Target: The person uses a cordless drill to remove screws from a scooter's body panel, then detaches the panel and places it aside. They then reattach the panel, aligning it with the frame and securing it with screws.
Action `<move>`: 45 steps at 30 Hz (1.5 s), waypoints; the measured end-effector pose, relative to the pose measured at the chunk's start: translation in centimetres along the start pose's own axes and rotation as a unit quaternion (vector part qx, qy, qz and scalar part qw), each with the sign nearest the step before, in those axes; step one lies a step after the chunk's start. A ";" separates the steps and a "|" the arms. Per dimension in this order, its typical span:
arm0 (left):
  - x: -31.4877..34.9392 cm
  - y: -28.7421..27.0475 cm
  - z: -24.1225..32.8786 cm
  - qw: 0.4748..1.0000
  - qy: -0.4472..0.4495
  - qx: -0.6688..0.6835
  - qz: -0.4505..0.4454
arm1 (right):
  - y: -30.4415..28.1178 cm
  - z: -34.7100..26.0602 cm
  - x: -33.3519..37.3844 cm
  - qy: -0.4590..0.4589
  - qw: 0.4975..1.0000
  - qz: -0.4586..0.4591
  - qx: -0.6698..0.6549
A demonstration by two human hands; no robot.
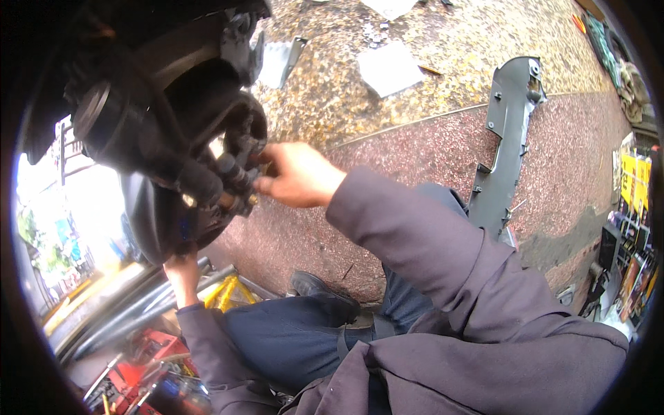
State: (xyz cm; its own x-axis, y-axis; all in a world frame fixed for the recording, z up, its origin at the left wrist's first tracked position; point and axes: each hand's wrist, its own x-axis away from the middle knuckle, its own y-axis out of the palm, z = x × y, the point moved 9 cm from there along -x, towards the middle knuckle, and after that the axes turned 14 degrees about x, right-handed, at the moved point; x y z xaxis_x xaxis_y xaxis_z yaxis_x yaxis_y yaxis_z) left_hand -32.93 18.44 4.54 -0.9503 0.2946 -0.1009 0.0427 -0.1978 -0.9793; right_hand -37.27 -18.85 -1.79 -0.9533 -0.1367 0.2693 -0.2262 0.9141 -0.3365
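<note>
A dark machine assembly (pixel 138 131) with cylinders, hoses and rounded black parts fills the upper left. My right hand (pixel 301 173) reaches to its right side, thumb and fingers bent together at a cluster of small fittings (pixel 237 171). Whatever sits between those fingertips is hidden. Below the assembly, my left hand (pixel 182 273) rises against the bottom of a smooth black rounded housing (pixel 149 221); its fingers are out of sight behind that part.
A long grey plastic panel (pixel 508 145) lies on the reddish floor to the right. White sheets (pixel 391 69) lie farther off. Metal tubes (pixel 138 311) and a red tool tray (pixel 138 370) are at lower left. Tools and packages (pixel 633 228) line the right edge.
</note>
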 end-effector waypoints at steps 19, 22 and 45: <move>5.3 -1.9 6.9 0.952 -0.225 0.196 -0.062 | -23.3 40.0 35.6 0.492 0.745 0.372 0.253; 2.9 -1.6 15.8 0.949 -0.151 0.262 -0.091 | -15.2 47.1 39.8 0.529 0.726 0.344 -0.275; -6.0 0.2 43.5 0.868 0.055 0.436 -0.231 | -40.3 23.8 40.1 0.207 0.740 0.608 0.201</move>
State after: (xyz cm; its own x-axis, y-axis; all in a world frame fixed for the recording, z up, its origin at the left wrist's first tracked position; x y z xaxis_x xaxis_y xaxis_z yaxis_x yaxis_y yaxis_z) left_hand -40.64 -23.98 12.56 -0.7663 0.6092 0.2041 -0.6307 -0.6526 -0.4199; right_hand -71.18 -70.25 1.07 -0.3765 0.8980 -0.2277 0.6270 0.0661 -0.7762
